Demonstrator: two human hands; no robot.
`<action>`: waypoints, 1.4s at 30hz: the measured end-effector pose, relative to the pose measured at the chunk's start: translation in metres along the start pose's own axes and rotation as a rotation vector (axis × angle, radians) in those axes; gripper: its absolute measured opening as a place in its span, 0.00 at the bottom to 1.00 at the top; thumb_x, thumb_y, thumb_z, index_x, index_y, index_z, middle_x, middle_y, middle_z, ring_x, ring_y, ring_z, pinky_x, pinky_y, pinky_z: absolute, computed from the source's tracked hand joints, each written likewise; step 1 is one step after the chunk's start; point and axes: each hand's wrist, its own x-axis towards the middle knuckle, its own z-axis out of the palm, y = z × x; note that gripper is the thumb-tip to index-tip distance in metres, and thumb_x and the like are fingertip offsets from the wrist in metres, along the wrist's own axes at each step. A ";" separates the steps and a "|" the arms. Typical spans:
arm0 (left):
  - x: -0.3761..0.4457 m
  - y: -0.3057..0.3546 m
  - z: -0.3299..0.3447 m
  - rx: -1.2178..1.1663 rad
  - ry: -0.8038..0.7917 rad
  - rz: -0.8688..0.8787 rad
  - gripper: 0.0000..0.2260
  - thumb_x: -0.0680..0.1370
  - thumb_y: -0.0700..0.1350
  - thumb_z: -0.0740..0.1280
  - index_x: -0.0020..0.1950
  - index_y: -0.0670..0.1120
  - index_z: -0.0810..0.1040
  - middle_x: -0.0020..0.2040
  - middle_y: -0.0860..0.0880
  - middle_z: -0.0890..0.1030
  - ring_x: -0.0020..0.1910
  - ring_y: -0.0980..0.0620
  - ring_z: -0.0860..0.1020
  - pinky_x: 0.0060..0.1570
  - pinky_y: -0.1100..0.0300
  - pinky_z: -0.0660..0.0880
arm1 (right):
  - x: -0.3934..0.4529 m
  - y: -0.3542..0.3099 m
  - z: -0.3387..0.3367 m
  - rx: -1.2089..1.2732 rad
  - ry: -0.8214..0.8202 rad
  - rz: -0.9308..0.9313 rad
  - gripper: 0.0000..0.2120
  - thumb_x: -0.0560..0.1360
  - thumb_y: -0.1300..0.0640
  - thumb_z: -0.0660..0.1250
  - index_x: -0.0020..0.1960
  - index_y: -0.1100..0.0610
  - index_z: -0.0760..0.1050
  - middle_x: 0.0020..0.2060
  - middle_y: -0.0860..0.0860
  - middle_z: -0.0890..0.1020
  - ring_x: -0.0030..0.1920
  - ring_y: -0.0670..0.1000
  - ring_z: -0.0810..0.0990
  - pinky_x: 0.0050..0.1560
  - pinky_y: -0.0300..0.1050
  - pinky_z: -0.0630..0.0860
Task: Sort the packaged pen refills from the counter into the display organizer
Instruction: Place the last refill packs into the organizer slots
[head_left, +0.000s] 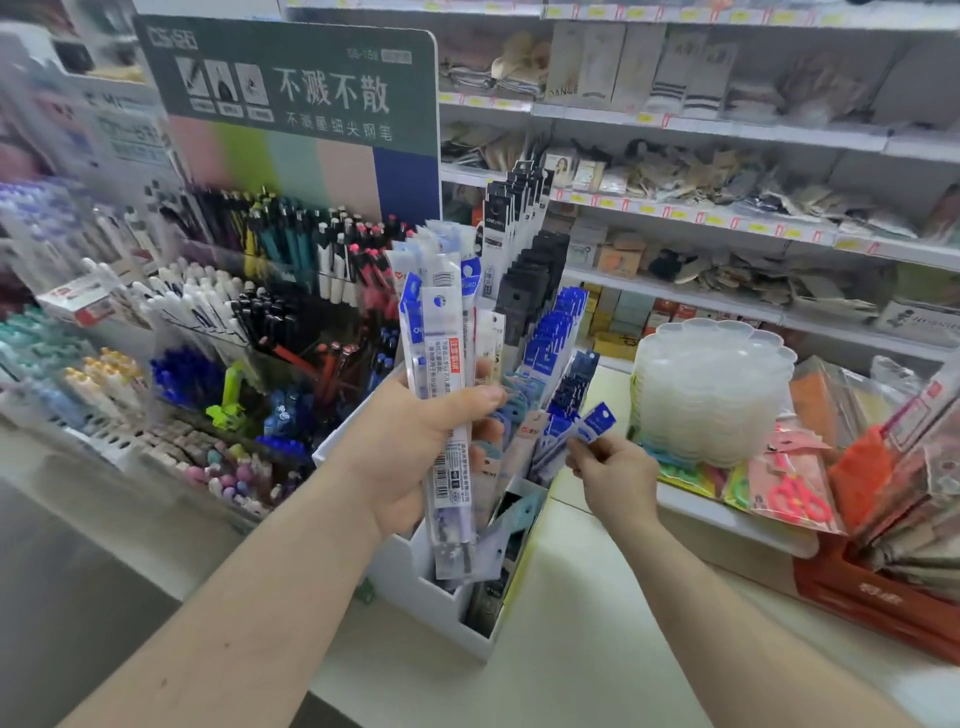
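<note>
Two bare forearms are reached in from the bottom edge over the pale counter (597, 649). A fanned bundle of packaged pen refills (447, 374) is gripped upright by the left hand (415, 447), with the thumb curled across the front of the packs and the fingers wrapped behind them; the lower ends of the packs hang down in front of the white display organizer (415, 587). A single blue-topped refill pack (587, 428) is pinched between thumb and fingertips of the right hand (615, 475), tilted, with its header card pointing up and to the right, just beside the packs already standing in the organizer. The organizer is placed near the counter's left edge, and its compartments are filled with upright refill packs in black, blue and white; which compartment the pinched pack is over cannot be told. A stack of clear plastic palettes (714, 389) is seen toward the counter's right side, with bagged scissors (789, 493) and other packaged goods lying beside it. To the left, a tiered pen display (249, 322) is topped by a green sign board (291, 83). Store shelves (727, 208) with blurred merchandise are set behind the counter.
</note>
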 end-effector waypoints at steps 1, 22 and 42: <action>-0.001 0.000 -0.001 0.002 -0.001 0.004 0.07 0.75 0.34 0.68 0.50 0.43 0.78 0.36 0.48 0.81 0.30 0.54 0.78 0.25 0.65 0.75 | 0.002 0.002 0.002 -0.046 -0.014 -0.041 0.11 0.76 0.56 0.72 0.40 0.63 0.81 0.35 0.60 0.83 0.42 0.64 0.82 0.49 0.61 0.79; -0.005 -0.008 0.003 0.020 0.045 -0.001 0.07 0.77 0.34 0.68 0.50 0.44 0.78 0.37 0.48 0.80 0.30 0.55 0.78 0.26 0.64 0.75 | 0.012 0.004 0.030 -0.670 -0.275 -0.039 0.10 0.78 0.49 0.66 0.42 0.52 0.81 0.40 0.51 0.83 0.42 0.54 0.80 0.42 0.48 0.79; 0.017 -0.030 0.029 -0.041 -0.113 -0.190 0.28 0.71 0.56 0.70 0.63 0.37 0.76 0.49 0.37 0.80 0.34 0.46 0.81 0.30 0.56 0.78 | -0.107 -0.150 -0.056 0.101 -0.293 -0.226 0.21 0.68 0.58 0.80 0.57 0.48 0.77 0.29 0.38 0.75 0.30 0.39 0.73 0.36 0.31 0.71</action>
